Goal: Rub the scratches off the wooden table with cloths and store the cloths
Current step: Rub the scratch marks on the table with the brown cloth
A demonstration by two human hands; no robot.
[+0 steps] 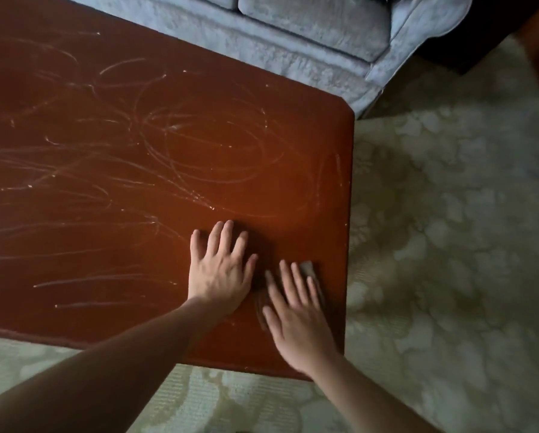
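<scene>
While your left hand [221,273] rests splayed on the red-brown wooden tabletop [137,170], your flat right hand [296,317] presses a grey cloth [308,267].

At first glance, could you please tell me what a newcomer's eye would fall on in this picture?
Pale scratches loop all over the red-brown table, thickest across its left and middle. Near its near right corner both hands lie flat with straight fingers, the left hand beside the right hand, which presses a grey cloth. A grey-blue sofa stands beyond the far edge.
</scene>
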